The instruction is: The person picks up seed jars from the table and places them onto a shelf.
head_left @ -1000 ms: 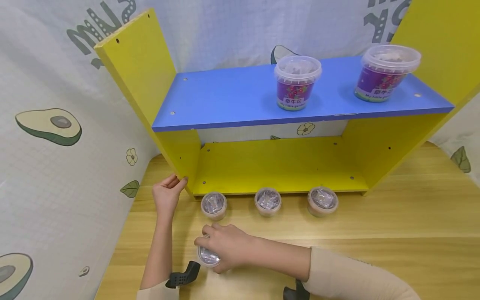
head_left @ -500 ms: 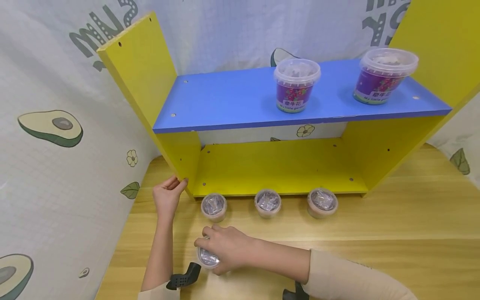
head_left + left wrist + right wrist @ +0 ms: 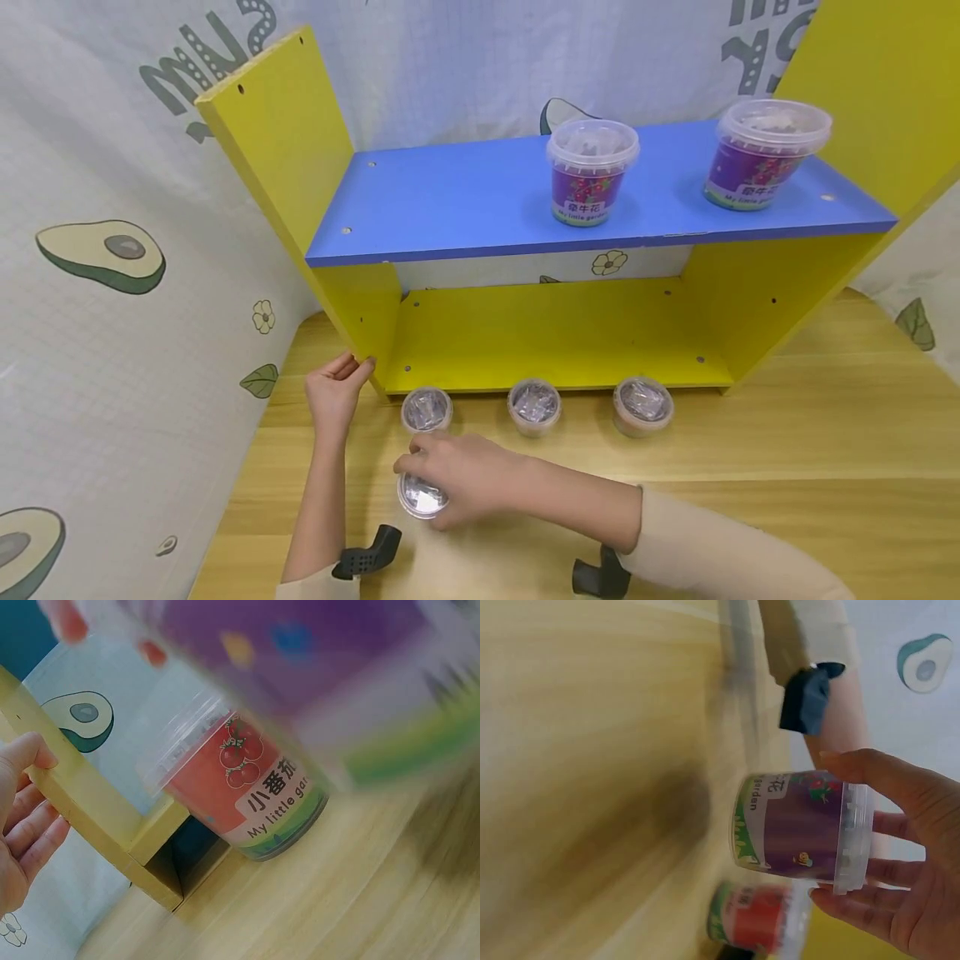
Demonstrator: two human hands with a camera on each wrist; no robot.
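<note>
My right hand [image 3: 480, 475] grips a clear-lidded plastic tub [image 3: 422, 497] by its rim; the right wrist view shows its purple label and a shadow on the tabletop beneath, so it is off the wood. My left hand [image 3: 333, 396] pinches the front edge of the yellow side panel [image 3: 281, 137] of a shelf, low on its left. Just beyond the held tub stands a red-labelled tub with tomatoes printed on it [image 3: 232, 780]. Two more tubs, a middle one [image 3: 535, 407] and a right one [image 3: 642, 406], stand along the shelf's front.
On the blue shelf board [image 3: 442, 200] stand two purple-labelled tubs, one near the middle [image 3: 592, 171] and one at the right [image 3: 765, 154]. A yellow bottom board [image 3: 547, 333] lies below. Printed cloth [image 3: 150, 358] hangs at the left and behind.
My right hand has raised the purple-labelled tub and moved it slightly forward and right, now partly covering the red-labelled tub. The left hand has stayed on the panel.
</note>
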